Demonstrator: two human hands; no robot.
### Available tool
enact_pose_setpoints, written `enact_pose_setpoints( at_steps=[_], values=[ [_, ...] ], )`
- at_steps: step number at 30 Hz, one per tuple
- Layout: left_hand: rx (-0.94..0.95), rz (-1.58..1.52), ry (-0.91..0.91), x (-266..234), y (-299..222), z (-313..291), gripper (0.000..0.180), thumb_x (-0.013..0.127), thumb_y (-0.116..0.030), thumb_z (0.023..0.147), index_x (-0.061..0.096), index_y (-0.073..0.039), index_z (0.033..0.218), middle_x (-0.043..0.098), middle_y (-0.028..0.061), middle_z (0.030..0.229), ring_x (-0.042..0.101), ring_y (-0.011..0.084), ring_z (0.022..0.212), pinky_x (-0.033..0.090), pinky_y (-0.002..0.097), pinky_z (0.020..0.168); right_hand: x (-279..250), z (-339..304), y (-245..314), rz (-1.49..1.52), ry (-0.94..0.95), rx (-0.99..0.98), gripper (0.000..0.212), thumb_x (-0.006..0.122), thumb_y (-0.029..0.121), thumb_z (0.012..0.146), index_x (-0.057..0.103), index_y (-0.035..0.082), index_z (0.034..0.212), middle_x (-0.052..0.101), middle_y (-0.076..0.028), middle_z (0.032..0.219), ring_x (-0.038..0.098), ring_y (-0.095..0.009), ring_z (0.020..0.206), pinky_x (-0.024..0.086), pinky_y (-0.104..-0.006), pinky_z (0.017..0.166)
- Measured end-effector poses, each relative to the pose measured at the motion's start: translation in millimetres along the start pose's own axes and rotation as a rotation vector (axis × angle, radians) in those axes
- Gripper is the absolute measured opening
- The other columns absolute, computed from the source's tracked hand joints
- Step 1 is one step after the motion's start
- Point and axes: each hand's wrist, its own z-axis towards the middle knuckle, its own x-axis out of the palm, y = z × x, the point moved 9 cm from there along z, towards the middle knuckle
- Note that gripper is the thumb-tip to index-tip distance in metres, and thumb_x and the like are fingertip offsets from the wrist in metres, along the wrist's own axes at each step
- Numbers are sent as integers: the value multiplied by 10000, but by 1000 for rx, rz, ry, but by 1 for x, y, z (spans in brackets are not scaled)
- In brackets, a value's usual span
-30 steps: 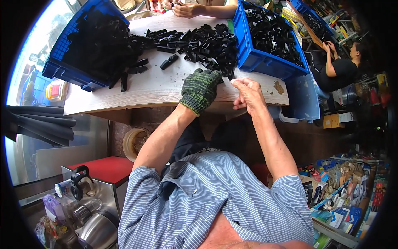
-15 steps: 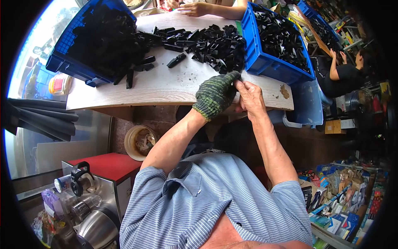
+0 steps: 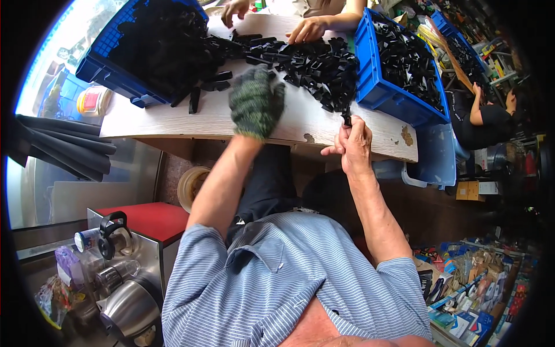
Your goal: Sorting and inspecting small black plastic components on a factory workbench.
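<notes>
My left hand (image 3: 256, 103), in a green knitted glove, hovers over the pale wooden table (image 3: 173, 118), blurred, close to loose black plastic pieces (image 3: 211, 87); whether it holds anything is unclear. My bare right hand (image 3: 352, 144) is at the table's front edge, fingers pinched on a small black plastic piece (image 3: 346, 119). A large heap of black plastic parts (image 3: 315, 66) lies just beyond both hands.
A tipped blue crate (image 3: 124, 52) of black parts sits at the left, another blue crate (image 3: 399, 66) at the right. Another person's hands (image 3: 309, 29) work across the table. A person in black (image 3: 483, 118) is at the right. A red-topped machine (image 3: 147, 222) stands lower left.
My gloved left hand has left my right hand and swung left and forward over the table. My right hand stays at the table edge with the piece.
</notes>
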Motion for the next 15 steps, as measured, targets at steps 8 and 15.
enact_pose_setpoints(
  at_steps=[8,15],
  values=[
    [-13,-177,215,20,9,-6,167,567,-210,929,667,-77,930,656,166,837,634,371,780,504,460,736,0,3,2,-54,-1,-39,337,459,370,1001,503,101,803,297,47,517,353,-79,399,573,-395,406],
    [-67,-943,422,28,-67,-52,210,547,-123,975,662,-22,1118,635,173,1066,636,341,953,504,396,801,-3,2,2,3,-102,-26,323,438,378,982,479,133,775,305,39,529,333,-86,420,508,-346,386]
  ],
)
